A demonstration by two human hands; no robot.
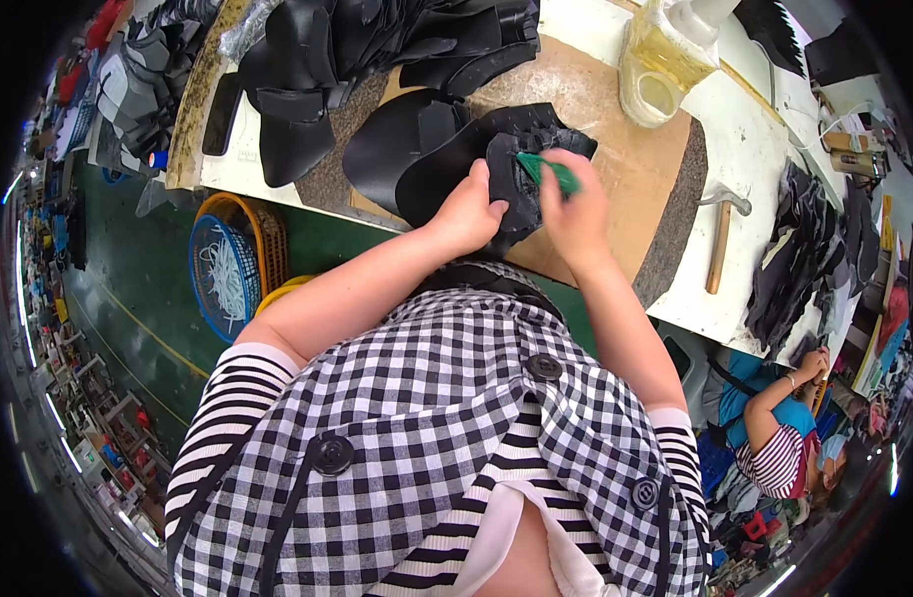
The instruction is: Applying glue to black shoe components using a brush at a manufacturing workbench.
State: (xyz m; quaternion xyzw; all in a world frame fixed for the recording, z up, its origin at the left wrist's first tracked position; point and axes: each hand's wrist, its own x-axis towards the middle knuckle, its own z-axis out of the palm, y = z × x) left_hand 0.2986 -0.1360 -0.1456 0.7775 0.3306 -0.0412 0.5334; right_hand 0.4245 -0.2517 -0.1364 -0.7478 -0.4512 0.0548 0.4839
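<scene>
My left hand grips the near edge of a black leather-like cut piece, with the thumb lying along it. In my right hand, the fingers are closed on a small green tool. Its tip meets the upper part of the black piece; motion blur hides the tool's exact kind. Larger smooth black pieces lie overlapping just left of my hands. Under them is a brown cardboard sheet on the white table.
Stacked black pieces cover the far left. A translucent container of yellowish liquid stands far right, with a hammer nearer. More black pieces lie rightward. Baskets stand below the left table edge. A co-worker sits at right.
</scene>
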